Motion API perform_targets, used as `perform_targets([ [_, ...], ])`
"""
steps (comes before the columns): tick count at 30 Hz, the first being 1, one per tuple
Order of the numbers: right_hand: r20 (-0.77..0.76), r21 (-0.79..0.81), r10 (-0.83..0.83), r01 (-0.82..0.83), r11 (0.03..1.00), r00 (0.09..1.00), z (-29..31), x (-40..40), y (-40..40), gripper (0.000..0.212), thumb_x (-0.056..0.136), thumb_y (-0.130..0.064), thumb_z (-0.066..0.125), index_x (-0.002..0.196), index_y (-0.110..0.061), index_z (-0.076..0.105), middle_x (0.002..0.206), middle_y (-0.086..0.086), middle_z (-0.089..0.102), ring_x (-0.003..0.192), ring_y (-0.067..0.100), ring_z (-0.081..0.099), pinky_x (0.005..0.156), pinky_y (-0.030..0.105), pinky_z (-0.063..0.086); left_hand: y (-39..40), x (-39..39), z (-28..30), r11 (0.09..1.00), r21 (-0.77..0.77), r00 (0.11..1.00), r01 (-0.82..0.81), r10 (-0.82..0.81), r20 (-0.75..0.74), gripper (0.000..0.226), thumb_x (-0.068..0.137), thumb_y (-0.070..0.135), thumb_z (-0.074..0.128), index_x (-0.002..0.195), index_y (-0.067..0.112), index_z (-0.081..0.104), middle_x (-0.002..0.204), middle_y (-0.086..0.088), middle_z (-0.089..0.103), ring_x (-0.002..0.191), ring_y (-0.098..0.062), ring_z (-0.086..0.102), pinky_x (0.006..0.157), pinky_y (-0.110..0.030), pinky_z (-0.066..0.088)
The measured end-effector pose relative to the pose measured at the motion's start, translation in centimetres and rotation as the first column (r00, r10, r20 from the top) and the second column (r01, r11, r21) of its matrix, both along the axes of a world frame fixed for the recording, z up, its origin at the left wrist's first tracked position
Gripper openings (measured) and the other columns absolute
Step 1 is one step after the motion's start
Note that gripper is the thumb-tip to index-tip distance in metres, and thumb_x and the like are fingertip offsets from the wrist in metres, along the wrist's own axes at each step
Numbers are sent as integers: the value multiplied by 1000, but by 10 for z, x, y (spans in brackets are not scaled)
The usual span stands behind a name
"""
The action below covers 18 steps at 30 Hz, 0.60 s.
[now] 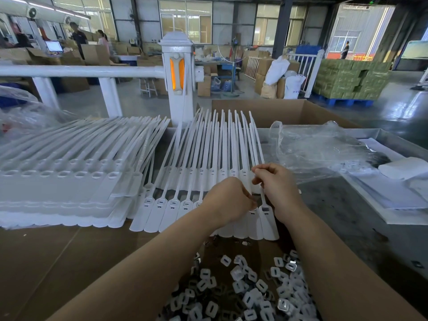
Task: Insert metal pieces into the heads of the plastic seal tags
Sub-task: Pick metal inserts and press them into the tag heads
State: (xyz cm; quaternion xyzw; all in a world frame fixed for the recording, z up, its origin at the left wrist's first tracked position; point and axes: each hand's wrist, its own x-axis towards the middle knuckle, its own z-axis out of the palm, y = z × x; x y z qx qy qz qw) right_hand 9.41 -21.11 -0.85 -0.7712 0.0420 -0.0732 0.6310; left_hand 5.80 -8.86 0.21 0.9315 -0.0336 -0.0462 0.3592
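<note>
Row of white plastic seal tags (162, 212) fanned at table centre, tails toward 12 o'clock; taller stack of white tag sheets (58, 193) at 9, crumpled clear plastic bag (324, 154) at 2, open brown cardboard box (266, 110) beyond. Heap of small grey-and-white metal pieces (250, 290) at 6, too many to count. Left hand (228, 200) curled, fingertips on a tag head; right hand (275, 181) pinches a tag strap; no legible writing.

- Big factory hall, grey glossy concrete floor (382, 117) with glare patches
- Back wall of tall windows (185, 19), daylight coming in; open doorway (361, 31) far right, bright outside
- White railing (81, 71) with post (177, 72), orange reflector on it
- Cardboard boxes (97, 54) stacked left and centre
- Green cartons (349, 77) on blue pallet (342, 101)
- White sacks (278, 70) near the fence
- Computer monitor (54, 46) lit, far left
- Dark steel column (283, 26)
</note>
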Motion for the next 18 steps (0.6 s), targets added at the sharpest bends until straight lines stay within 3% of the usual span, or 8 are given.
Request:
perform_targets([
  [7,0,-27,-2,2,1000,1000,0,0,-2,14,96,-19,57,92,-23,69,76,-3,68,67,9,58,52,20,42,9,-1,2,990,79,989,116,-122,79,14,92,27,67,100,22,77,95,5,73,87,-11,66,85,-32,56],
  [9,4,-36,-2,2,999,1000,-1,0,-2,15,97,-19,57,90,-24,69,76,-3,68,67,8,58,52,20,42,16,-2,4,976,102,970,195,-207,126,15,94,23,65,103,26,77,93,13,72,85,-1,63,85,-23,53],
  [12,15,-32,-3,3,999,1000,0,0,-2,16,97,-18,56,89,-24,69,77,-2,68,72,9,61,56,22,41,27,-6,5,918,247,906,309,-364,218,21,95,22,63,109,31,76,83,25,55,78,3,54,76,-13,43],
  [18,15,-22,5,-5,1000,1000,-1,-1,-1,13,97,-17,57,94,-20,69,79,0,68,77,10,62,63,24,40,35,-12,9,787,484,804,383,-542,245,32,101,21,51,126,33,67,100,10,57,90,-7,52,84,-32,48],
])
